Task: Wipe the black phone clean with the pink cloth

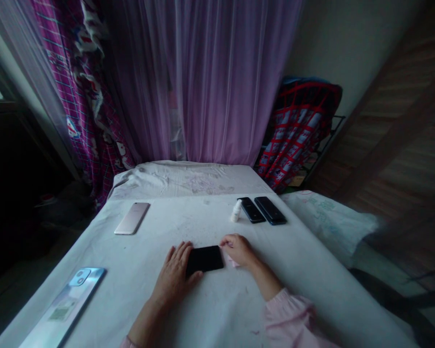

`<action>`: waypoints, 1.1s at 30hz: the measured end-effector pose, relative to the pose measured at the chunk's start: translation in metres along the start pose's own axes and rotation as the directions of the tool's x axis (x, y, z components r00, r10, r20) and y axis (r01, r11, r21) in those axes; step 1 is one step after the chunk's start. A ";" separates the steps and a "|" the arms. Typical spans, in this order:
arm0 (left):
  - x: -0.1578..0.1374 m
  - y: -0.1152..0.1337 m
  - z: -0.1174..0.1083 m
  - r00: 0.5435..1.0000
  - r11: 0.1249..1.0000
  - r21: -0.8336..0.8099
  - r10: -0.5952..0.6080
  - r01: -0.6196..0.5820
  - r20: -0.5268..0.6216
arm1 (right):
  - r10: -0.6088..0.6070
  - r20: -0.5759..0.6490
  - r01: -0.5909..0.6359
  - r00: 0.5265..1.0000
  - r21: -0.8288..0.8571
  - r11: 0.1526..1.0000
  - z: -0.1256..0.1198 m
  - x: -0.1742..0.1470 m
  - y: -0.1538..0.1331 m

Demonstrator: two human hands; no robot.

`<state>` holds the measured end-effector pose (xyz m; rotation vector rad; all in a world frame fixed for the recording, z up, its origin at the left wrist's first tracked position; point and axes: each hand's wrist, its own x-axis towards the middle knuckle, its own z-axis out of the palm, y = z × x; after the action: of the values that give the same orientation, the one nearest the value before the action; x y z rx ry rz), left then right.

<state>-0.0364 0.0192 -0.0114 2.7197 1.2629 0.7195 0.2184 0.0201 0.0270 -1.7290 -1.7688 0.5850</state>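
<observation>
A smartphone point(205, 259) with a dark screen lies flat on the white-covered table in front of me. My left hand point(177, 268) holds its left end, with the fingers at the far side and the thumb at the near edge. At the phone's right end, my right hand point(238, 249) has its fingers closed on a small pink cloth point(233, 261), which partly shows below the hand. A small white bottle point(236, 211) stands upright beyond my right hand.
Two dark phones point(253, 210) lie side by side right of the bottle. A rose-gold phone point(132, 219) lies face down at the left, and a light-blue phone point(67, 309) is at the near left. Purple curtains point(217, 87) hang behind the table point(293, 290).
</observation>
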 end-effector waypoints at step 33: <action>0.007 0.024 -0.018 0.992 0.997 -0.052 -0.043 0.050 0.121 | -0.170 -0.174 0.160 0.970 -0.070 0.985 0.031 -0.005 -0.024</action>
<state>-0.0235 0.0059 0.0134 2.6363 1.2562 0.5676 0.1798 0.0170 0.0201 -1.5969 -1.7923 0.3018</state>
